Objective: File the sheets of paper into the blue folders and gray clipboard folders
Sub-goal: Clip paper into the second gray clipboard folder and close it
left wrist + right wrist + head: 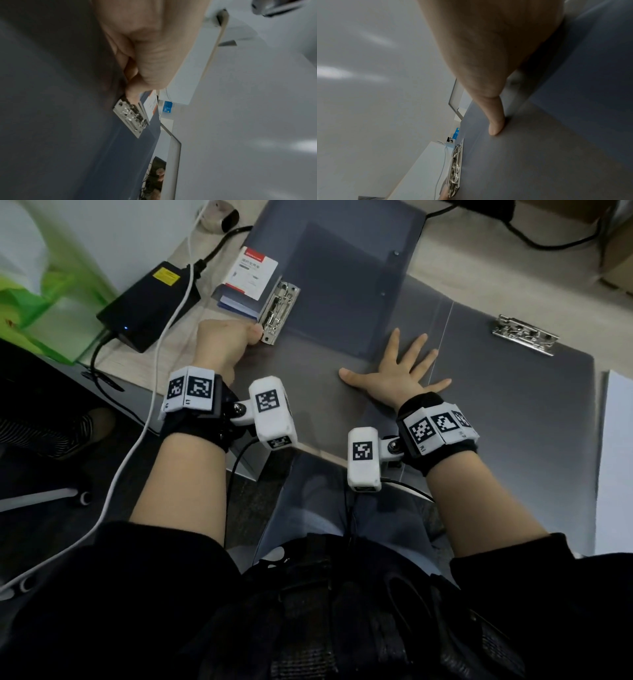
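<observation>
Left hand: your left hand (224, 344) is curled at the near end of the metal clip (279, 311) on the gray clipboard folder (315, 392), thumb tip against the clip; the other fingers are folded under and hidden, so you cannot tell exactly what they grip.
Right hand: your right hand (399, 373) lies flat with fingers spread, pressing the folder's gray cover.
Task items: the folder lies on the desk (455, 265) before you, overlapping a blue folder (346, 251) behind it; a second gray clipboard folder (534, 419) with its own clip (524, 334) lies at right.
Hard to see: both wrist views are blurred; a white sheet (616, 460) is cut off at the right edge.
Surroundings: a labelled pack (248, 277) rests beside the clip, a black power adapter (150, 304) and white cable (161, 350) lie to the left.
</observation>
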Demonstrator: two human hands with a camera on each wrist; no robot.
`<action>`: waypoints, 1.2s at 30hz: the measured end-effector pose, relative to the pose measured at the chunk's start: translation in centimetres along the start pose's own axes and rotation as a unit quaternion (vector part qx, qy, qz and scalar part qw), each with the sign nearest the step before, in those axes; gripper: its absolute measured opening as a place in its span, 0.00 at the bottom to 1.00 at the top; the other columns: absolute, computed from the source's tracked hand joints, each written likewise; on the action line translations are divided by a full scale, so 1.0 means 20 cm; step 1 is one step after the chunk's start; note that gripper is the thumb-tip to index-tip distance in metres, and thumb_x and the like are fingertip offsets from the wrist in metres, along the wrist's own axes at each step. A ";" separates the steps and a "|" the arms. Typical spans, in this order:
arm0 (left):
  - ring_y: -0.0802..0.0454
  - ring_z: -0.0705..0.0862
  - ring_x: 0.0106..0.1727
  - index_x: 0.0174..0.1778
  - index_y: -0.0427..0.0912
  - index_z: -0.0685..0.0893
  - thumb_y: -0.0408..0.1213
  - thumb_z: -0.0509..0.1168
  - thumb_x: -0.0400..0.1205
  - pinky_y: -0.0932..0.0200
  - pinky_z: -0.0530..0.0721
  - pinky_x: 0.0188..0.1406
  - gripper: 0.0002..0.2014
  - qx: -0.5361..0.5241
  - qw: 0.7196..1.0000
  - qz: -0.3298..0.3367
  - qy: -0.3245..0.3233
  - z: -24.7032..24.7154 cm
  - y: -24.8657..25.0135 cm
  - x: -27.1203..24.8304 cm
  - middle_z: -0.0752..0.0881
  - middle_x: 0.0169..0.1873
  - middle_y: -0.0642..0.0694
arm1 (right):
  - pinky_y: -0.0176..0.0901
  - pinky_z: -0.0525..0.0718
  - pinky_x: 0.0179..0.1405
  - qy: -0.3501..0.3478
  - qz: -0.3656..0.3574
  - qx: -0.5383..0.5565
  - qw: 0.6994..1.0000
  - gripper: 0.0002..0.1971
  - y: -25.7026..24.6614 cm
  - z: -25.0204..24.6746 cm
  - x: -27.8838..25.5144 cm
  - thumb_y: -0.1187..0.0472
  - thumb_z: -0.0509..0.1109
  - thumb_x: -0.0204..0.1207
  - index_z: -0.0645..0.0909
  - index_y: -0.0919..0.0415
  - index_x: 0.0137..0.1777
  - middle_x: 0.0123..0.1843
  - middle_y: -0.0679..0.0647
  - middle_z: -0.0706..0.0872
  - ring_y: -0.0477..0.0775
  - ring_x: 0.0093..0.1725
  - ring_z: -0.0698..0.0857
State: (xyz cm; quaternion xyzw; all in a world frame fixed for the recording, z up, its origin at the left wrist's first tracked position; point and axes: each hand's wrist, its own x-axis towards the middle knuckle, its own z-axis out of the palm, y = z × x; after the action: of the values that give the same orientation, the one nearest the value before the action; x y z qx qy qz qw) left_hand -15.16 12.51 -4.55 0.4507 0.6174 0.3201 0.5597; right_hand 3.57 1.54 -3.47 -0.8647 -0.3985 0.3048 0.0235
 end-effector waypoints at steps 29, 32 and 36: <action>0.62 0.82 0.40 0.42 0.42 0.85 0.39 0.57 0.84 0.65 0.78 0.51 0.13 0.039 0.970 0.240 -0.009 0.18 0.16 0.03 0.85 0.36 0.57 | 0.84 0.33 0.69 -0.006 0.001 -0.019 1.000 0.59 -0.01 0.00 0.00 0.22 0.60 0.64 0.29 0.48 0.82 0.82 0.58 0.24 0.66 0.81 0.27; 0.55 0.79 0.48 0.41 0.46 0.83 0.44 0.57 0.78 0.57 0.76 0.61 0.11 0.118 0.962 0.239 -0.052 0.21 0.16 0.08 0.83 0.40 0.51 | 0.84 0.33 0.69 -0.005 0.002 -0.020 1.000 0.59 -0.01 0.00 0.00 0.22 0.60 0.64 0.29 0.48 0.82 0.82 0.57 0.23 0.66 0.81 0.27; 0.40 0.61 0.74 0.54 0.46 0.77 0.50 0.53 0.81 0.41 0.57 0.77 0.15 0.300 0.930 0.208 -0.054 0.23 0.19 0.09 0.73 0.64 0.41 | 0.84 0.33 0.69 -0.008 -0.002 -0.021 1.000 0.58 -0.01 -0.01 0.01 0.22 0.60 0.64 0.28 0.48 0.81 0.82 0.57 0.23 0.66 0.81 0.27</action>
State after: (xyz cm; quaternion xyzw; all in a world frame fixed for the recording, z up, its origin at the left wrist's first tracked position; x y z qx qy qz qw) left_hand -9.82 15.12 -2.54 0.7322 0.5459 0.2043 0.3522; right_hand 3.65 1.75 -3.41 -0.8619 -0.4064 0.3034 0.0024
